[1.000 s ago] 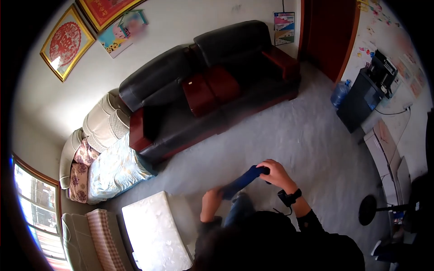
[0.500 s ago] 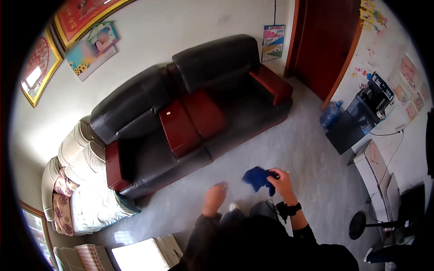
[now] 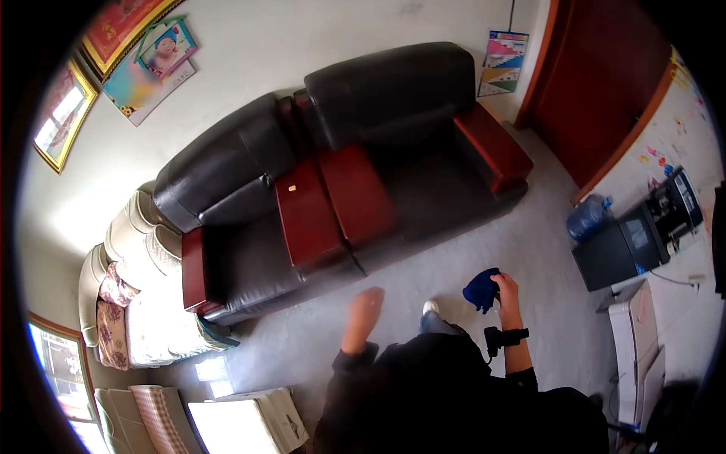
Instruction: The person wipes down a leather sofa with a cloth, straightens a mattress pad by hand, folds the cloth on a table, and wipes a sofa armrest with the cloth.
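Note:
A dark blue cloth (image 3: 482,290) hangs bunched over the grey floor, its upper right edge pinched in my right hand (image 3: 508,293). A black strap with a small device is around my right wrist. My left hand (image 3: 364,312) is raised to the left, away from the cloth, near the sofa's front edge. It is smeared by motion, so its fingers cannot be made out. One shoe (image 3: 430,306) shows on the floor between my hands.
A dark leather sofa (image 3: 393,98) with red wooden armrests spans the middle. A pale box-like table (image 3: 234,424) stands at lower left, beside light seating. At right are a blue water bottle (image 3: 588,218), a black dispenser (image 3: 616,250) and a white cabinet (image 3: 635,348).
The cloth was stretched between both hands; my left hand has let go. The cloth now hangs crumpled from my right hand, further right. The view has shifted.

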The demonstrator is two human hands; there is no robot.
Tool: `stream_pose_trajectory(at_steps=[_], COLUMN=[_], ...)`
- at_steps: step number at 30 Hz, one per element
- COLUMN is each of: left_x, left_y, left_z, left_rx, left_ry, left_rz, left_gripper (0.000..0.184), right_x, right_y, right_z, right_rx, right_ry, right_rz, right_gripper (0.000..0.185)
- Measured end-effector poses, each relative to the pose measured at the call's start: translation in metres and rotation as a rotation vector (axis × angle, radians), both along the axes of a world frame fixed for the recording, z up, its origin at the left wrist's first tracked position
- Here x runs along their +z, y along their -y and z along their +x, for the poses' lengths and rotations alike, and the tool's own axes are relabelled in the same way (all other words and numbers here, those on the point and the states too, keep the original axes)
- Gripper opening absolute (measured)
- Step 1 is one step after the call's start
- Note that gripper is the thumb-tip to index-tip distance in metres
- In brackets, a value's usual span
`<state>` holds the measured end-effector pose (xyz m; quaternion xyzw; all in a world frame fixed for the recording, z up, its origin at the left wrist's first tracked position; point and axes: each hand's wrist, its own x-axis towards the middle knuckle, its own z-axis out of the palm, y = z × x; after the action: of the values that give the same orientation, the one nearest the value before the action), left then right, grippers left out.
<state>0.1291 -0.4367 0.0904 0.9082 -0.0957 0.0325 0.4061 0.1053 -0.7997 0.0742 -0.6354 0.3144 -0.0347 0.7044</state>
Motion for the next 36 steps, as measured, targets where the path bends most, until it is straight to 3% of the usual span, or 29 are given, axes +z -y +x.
stream_pose_trajectory(at_steps=[4, 6, 8, 10, 15, 18, 21, 24, 27, 31, 36], left_x=[0.02, 0.026, 0.006, 0.021, 0.034, 0.016, 0.022, 0.009, 0.0, 0.018, 0.023], left_y=[0.006, 0.011, 0.012, 0.017, 0.0, -0.02, -0.021, -0.02, -0.024, -0.013, -0.016], left_z=[0.035, 0.055, 0.072, 0.089, 0.133, 0.166, 0.216, 0.262, 0.3, 0.328, 0.359], left_rx=[0.074, 0.186, 0.317, 0.373, 0.427, 0.384, 0.282, 0.072, -0.123, -0.164, -0.124], left_ry=[-0.07, -0.218, -0.083, -0.14, -0.265, -0.366, -0.306, -0.241, -0.335, -0.222, -0.084], left_rz=[0.058, -0.167, -0.125, -0.151, -0.272, -0.388, -0.395, -0.293, -0.328, -0.441, -0.342], left_gripper=[0.016, 0.016, 0.023, 0.023, 0.024, 0.022, 0.031, 0.044, 0.053, 0.048, 0.034], right_x=[0.03, 0.043, 0.048, 0.062, 0.065, 0.05, 0.05, 0.061, 0.089, 0.09, 0.084], right_y=[-0.019, -0.04, -0.058, -0.08, -0.117, -0.139, -0.151, -0.167, -0.171, -0.173, -0.175], right_z=[0.093, 0.135, 0.174, 0.208, 0.257, 0.28, 0.302, 0.317, 0.339, 0.365, 0.399], right_rx=[0.299, 0.373, 0.455, 0.643, 0.716, 0.685, 0.857, 0.866, 0.831, 0.697, 0.685], right_ry=[0.123, 0.161, 0.135, 0.21, 0.161, 0.103, 0.036, 0.072, 0.062, 0.047, -0.01], right_rz=[0.203, 0.237, 0.28, 0.347, 0.516, 0.614, 0.475, 0.302, 0.3, 0.328, 0.4], right_gripper=[0.023, 0.027, 0.029, 0.03, 0.03, 0.033, 0.034, 0.044, 0.037, 0.027, 0.029])
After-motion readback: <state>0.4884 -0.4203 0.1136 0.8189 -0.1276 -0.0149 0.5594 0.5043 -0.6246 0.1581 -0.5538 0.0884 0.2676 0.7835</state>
